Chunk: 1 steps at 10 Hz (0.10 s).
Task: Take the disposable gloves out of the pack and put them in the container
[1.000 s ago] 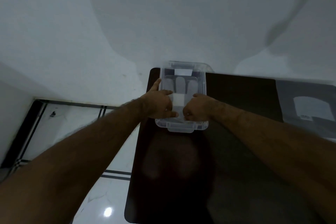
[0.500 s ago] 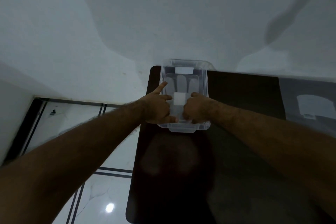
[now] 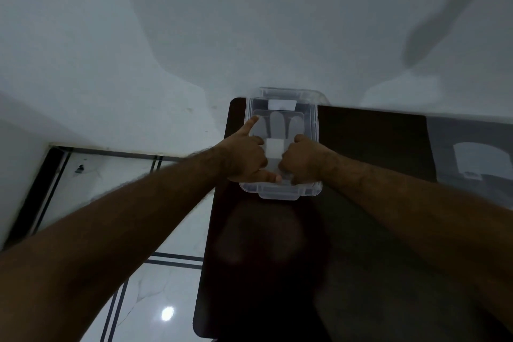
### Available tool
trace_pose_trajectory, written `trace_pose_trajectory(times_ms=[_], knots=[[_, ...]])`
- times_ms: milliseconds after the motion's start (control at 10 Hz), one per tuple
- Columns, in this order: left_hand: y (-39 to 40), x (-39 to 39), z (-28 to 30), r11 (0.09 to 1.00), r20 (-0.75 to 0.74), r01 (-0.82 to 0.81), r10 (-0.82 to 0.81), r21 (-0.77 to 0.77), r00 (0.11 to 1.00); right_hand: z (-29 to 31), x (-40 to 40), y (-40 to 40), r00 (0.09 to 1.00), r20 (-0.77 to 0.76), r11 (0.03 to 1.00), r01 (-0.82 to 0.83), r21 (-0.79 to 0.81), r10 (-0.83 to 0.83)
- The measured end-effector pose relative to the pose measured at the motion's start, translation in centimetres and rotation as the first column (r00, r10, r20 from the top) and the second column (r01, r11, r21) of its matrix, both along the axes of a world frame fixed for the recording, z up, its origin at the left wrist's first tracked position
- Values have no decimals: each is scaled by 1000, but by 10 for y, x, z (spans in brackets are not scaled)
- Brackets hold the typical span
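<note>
A clear plastic container [image 3: 279, 194] stands at the far left corner of a dark table [image 3: 366, 147]. Translucent disposable gloves [image 3: 277, 125] lie flat inside it, their finger shapes pointing away from me, with a white square of paper [image 3: 274, 148] on them. My left hand [image 3: 244, 158] rests inside the container on its left side, the index finger stretched to the far left corner and the thumb along the near wall. My right hand [image 3: 302, 158] is a closed fist pressed down on the right side of the gloves. My hands cover the near part of the gloves.
The grey translucent pack [image 3: 472, 158] with a white label lies at the table's far right. A white wall rises just behind the container. The table's left edge drops to a glossy tiled floor [image 3: 111, 175] with dark lines.
My left index finger has stretched farther out, from the container's left rim to its far left corner. My right fist stays in place.
</note>
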<state>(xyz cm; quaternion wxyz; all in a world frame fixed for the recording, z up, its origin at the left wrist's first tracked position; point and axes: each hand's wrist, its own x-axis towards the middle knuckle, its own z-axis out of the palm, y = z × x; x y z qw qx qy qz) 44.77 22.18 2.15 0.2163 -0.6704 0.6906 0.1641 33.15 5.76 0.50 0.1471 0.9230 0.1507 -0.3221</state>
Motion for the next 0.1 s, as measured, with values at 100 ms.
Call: trace_pose_trajectory(times_ms=[100], knots=[[8,0,10,991,-28,-32,29,-127,999,15,-9,-7,974,198,993,97,59,-107]])
